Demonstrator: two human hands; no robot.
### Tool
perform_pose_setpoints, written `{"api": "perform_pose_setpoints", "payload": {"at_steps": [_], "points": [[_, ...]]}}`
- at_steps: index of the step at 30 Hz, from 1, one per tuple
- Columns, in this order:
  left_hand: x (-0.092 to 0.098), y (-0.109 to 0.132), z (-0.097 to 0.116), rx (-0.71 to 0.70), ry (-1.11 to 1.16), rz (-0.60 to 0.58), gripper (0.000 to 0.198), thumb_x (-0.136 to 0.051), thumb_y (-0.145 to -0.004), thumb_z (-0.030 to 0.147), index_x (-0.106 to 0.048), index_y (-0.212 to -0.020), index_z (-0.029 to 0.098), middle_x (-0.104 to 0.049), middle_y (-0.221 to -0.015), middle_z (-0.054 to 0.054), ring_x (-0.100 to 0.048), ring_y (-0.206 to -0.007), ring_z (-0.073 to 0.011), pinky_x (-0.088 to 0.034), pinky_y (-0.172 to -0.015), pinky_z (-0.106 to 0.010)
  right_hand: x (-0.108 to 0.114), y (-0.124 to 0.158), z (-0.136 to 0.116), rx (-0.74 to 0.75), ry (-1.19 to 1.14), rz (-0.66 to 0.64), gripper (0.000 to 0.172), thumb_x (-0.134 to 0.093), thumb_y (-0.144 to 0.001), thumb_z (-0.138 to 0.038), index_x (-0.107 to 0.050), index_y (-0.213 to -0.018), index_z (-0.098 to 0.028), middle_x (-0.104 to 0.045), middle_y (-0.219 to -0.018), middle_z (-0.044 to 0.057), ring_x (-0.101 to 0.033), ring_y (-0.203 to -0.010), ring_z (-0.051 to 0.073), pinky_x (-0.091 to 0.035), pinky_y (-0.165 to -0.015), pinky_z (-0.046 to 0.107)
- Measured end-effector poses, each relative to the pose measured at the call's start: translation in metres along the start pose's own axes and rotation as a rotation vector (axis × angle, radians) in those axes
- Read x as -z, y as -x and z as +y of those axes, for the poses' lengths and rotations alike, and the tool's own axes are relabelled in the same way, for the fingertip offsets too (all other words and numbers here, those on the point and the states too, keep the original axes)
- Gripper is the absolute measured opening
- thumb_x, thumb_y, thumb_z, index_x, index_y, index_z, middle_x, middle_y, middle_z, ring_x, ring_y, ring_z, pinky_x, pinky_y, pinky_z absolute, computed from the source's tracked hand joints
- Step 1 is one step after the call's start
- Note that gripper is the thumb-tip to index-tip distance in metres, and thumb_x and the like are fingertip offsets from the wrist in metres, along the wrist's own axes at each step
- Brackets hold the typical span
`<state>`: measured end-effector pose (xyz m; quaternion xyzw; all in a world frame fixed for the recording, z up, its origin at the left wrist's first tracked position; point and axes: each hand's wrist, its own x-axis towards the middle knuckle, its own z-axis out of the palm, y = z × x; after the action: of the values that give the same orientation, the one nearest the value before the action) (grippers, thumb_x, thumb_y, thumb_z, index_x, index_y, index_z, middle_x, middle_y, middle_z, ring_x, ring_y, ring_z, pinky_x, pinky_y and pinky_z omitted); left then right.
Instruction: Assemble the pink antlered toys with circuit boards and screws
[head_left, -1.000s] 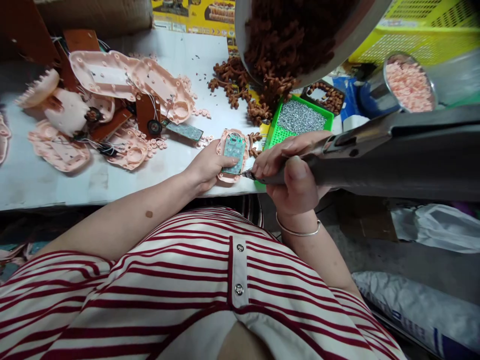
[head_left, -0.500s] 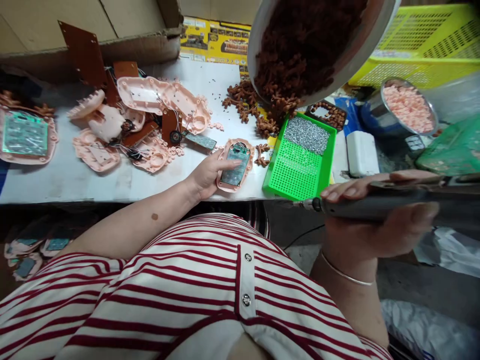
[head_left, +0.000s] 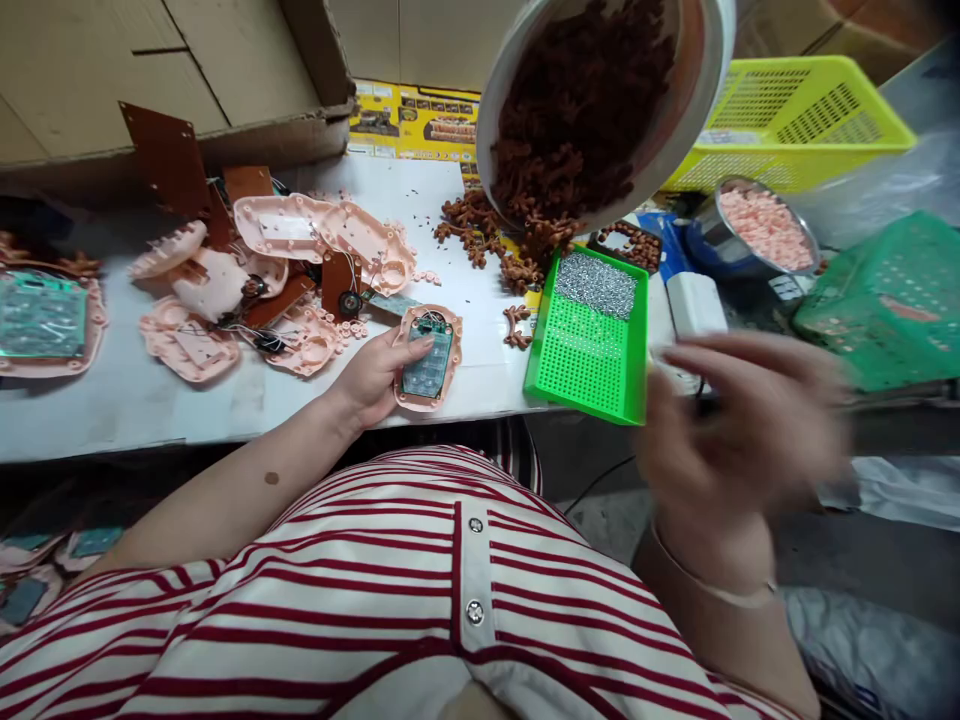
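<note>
My left hand (head_left: 377,378) grips a pink plastic shell (head_left: 455,362) at the table's front edge. Its thumb presses on the green circuit board (head_left: 429,374) seated inside. My right hand (head_left: 739,425) is raised at the right, past the green tray (head_left: 546,370), and smeared by motion. Its fingers look bent, but I cannot make out whether anything is between them. Small silvery screws (head_left: 598,285) cover the far part of the tray. Left of the tray lies a brown branching rubber piece (head_left: 516,327).
A tilted white bucket (head_left: 709,70) of brown pieces stands behind the tray. Pink shells (head_left: 281,222) and brown boards (head_left: 169,160) are piled at left. A metal pot (head_left: 765,225), a yellow basket (head_left: 780,160) and a green perforated basket (head_left: 874,310) stand at right.
The dark powered screwdriver that my right hand held has gone from its grasp. In the picture, my left hand and the shell have shifted left as the whole view moved.
</note>
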<state>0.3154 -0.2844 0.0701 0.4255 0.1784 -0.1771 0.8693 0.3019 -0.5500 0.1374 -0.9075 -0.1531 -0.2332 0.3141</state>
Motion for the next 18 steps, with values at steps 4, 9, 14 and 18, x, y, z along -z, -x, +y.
{"api": "perform_pose_setpoints", "payload": {"at_steps": [4,9,14,18], "points": [[0.005,0.001,0.000,0.020,0.043,-0.008,0.036,-0.086,-0.068,0.020,-0.070,-0.099,0.011,-0.077,-0.088,-0.009,-0.072,-0.074,-0.0173,-0.059,-0.073,-0.029,-0.061,-0.040,0.010,0.196,0.494,-0.450,0.024,-0.054,-0.092,-0.021,-0.078,-0.089,-0.015,-0.070,-0.126,0.019,-0.052,-0.128,0.038,-0.040,-0.105,0.057],[0.013,0.002,0.000,0.042,0.091,-0.059,0.038,-0.088,-0.068,0.021,-0.070,-0.100,0.012,-0.077,-0.092,-0.009,-0.073,-0.074,-0.0171,-0.059,-0.074,-0.029,-0.097,-0.052,0.023,0.254,0.629,-0.555,0.025,-0.051,-0.090,-0.013,-0.076,-0.093,-0.013,-0.072,-0.120,0.020,-0.053,-0.127,0.037,-0.040,-0.102,0.053],[0.013,0.000,-0.002,0.076,0.063,-0.073,0.039,-0.088,-0.069,0.023,-0.070,-0.102,0.013,-0.077,-0.090,-0.008,-0.073,-0.073,-0.0175,-0.059,-0.071,-0.029,-0.096,-0.047,0.020,0.126,0.501,-0.573,0.027,-0.052,-0.095,-0.022,-0.070,-0.112,-0.012,-0.071,-0.119,0.021,-0.063,-0.102,0.033,-0.046,-0.082,0.043],[0.012,0.000,-0.004,0.044,0.019,-0.090,0.041,-0.088,-0.070,0.025,-0.069,-0.105,0.014,-0.077,-0.090,-0.008,-0.073,-0.074,-0.0180,-0.059,-0.071,-0.030,-0.101,-0.040,0.018,0.121,0.520,-0.622,0.027,-0.052,-0.098,-0.026,-0.071,-0.116,-0.018,-0.071,-0.122,0.018,-0.062,-0.106,0.033,-0.045,-0.085,0.044]]}}
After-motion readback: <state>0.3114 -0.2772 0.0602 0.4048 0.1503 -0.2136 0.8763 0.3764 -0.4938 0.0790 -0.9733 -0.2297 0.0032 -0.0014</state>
